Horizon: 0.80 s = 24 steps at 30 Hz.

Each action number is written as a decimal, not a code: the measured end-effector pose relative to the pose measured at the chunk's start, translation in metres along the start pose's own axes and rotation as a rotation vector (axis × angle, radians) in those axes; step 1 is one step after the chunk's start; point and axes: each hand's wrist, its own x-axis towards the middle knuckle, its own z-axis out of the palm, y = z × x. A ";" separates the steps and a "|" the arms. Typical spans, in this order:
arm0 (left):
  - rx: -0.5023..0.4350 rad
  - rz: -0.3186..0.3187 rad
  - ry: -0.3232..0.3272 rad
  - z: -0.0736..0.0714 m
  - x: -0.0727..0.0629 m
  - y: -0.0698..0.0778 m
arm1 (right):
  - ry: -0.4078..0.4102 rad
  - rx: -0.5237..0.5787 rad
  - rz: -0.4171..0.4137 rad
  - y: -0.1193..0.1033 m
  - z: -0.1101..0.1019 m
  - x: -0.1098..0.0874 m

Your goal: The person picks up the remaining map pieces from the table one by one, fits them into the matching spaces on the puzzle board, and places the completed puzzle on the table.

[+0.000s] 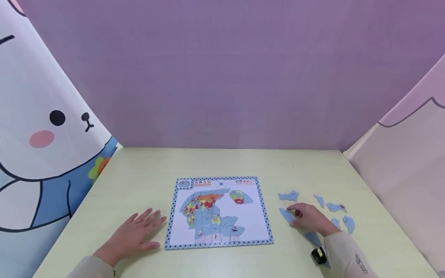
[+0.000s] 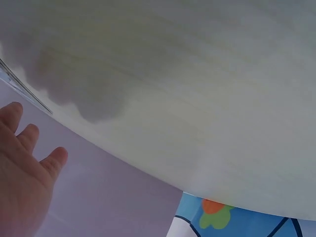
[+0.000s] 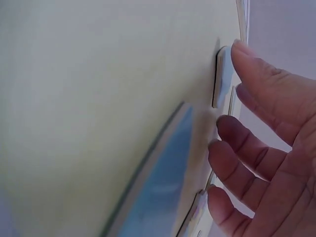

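My right hand is over the right side of the table, with its index finger and thumb tips at a narrow blue puzzle piece. In the right wrist view the thumb and fingers are apart and loosely bent, and a thin blue piece appears beside the thumb tip. On the left, my left hand rests palm down with spread fingers, near the left border of a world map puzzle board. Joined pieces fill the board's left and lower middle; one colourful piece sits apart at its upper right.
Several loose blue pieces lie right of the board, among them a wavy one, a long one and a pointed one under the right wrist. A small black device is at that sleeve. A purple backdrop stands behind the table.
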 end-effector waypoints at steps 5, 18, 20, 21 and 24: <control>0.008 0.019 -0.011 0.002 0.004 0.002 | 0.011 -0.058 0.038 0.000 0.006 0.005; -0.007 0.002 -0.097 0.002 0.012 0.007 | -0.024 -0.060 0.100 -0.011 0.004 0.008; 0.000 0.011 -0.095 0.002 0.013 0.007 | -0.026 -0.052 0.104 -0.012 0.003 0.007; -0.001 0.011 -0.098 0.001 0.014 0.007 | -0.028 -0.051 0.102 -0.011 0.002 0.006; -0.014 0.001 -0.106 0.000 0.017 0.006 | -0.035 -0.055 0.086 -0.012 -0.001 0.007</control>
